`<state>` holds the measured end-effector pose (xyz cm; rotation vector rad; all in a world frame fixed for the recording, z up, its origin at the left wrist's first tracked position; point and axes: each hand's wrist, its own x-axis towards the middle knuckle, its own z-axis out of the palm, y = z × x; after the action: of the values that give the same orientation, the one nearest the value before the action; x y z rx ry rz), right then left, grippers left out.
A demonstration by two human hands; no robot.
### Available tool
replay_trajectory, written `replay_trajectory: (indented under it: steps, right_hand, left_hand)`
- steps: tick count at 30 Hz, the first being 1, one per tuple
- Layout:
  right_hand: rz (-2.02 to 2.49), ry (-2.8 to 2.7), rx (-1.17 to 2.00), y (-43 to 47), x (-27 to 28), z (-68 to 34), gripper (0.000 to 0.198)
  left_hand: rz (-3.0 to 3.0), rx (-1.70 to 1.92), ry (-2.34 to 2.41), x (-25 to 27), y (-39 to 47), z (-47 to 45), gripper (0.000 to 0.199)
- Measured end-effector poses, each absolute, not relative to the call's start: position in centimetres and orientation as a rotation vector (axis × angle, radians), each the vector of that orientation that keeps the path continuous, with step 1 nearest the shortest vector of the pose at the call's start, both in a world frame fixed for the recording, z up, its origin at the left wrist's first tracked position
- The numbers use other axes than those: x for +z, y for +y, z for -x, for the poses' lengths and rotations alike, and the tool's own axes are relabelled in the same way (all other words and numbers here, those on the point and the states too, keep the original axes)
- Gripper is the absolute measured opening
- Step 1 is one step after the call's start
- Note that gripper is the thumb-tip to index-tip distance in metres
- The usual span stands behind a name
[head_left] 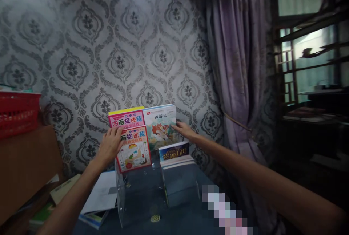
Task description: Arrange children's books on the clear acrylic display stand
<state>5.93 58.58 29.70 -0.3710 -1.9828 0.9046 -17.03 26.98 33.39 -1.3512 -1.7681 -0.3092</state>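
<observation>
My left hand [110, 143] is closed on the upper left edge of a red-bordered picture book [133, 151]. Behind that book stands a pink book [127, 118] with a yellow edge showing above it. My right hand [184, 129] has its fingers at the right edge of a white storybook [159, 124] with an orange-toned cover picture; the fingertips are partly hidden. The books stand upright in a clear book stand [120, 200]. In front of the white one is a blue book [174, 151], with a dark grey book [181, 180] before it.
Left of the stand lie white papers [102, 191], a beige book [64, 188] and a green book [42, 213]. A red basket [19, 109] sits on a cardboard box [29, 162]. Patterned wallpaper rises behind; a purple curtain [237, 64] hangs to the right.
</observation>
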Motion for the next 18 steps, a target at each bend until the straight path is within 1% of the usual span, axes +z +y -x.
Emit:
replay_trajectory:
  steps: [7,13,15,18]
  right_hand:
    - [0.471,-1.888,0.961,58.7,29.6,-7.1,0.036]
    - [0.540,-1.782,1.061,59.1,29.5,-8.9,0.032]
    - [0.496,-1.774,1.102,58.9,30.1,-8.7,0.035]
    - [0.391,-1.782,1.180,58.3,31.3,-7.4,0.045]
  left_hand:
    - [1.351,-0.484,-1.645,32.3,26.1,17.8,0.050]
    - [1.389,-0.578,-1.637,31.5,25.5,17.9,0.047]
    - [1.394,-0.580,-1.638,31.4,25.4,17.8,0.047]
    - [1.388,-0.570,-1.639,31.4,25.4,17.8,0.044]
